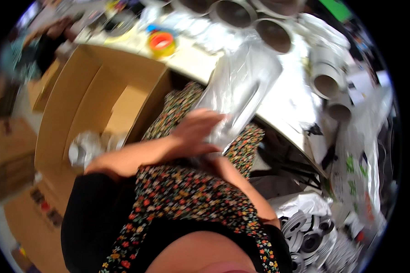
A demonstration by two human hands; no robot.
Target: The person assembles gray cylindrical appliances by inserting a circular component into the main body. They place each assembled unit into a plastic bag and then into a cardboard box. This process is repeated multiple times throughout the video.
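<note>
A clear plastic bag [241,86], with a pale, long object inside that I cannot make out, slants from the table edge down to my lap. My left hand [198,132] lies across the bag's lower end, fingers stretched and thumb apart, a little blurred. Close below it, at the bag's bottom end, is my right hand [212,164]; its fingers are hidden behind the left hand and the plastic. Under both hands spreads a black floral apron [191,191].
An open cardboard box [82,100] stands at my left, with plastic-wrapped pieces [84,148] inside. Grey tubes [275,35] and a tape roll [161,42] are on the table [280,102]. A sack of grey rings [312,239] sits at lower right. Another person [43,48] is at far left.
</note>
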